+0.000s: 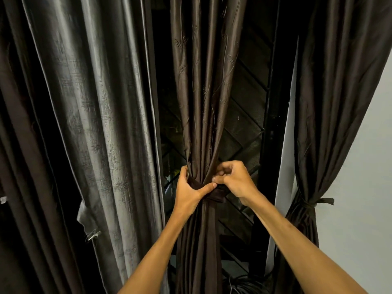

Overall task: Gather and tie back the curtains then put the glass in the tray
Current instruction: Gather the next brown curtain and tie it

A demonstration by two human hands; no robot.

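While on one tie (218, 195), two hands (189, 193) (235, 181)

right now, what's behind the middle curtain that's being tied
Behind the middle curtain a dark grille of diagonal bars shows on both sides of it. The stretch directly behind the fabric is covered, and what lies beyond the grille is too dark to tell.
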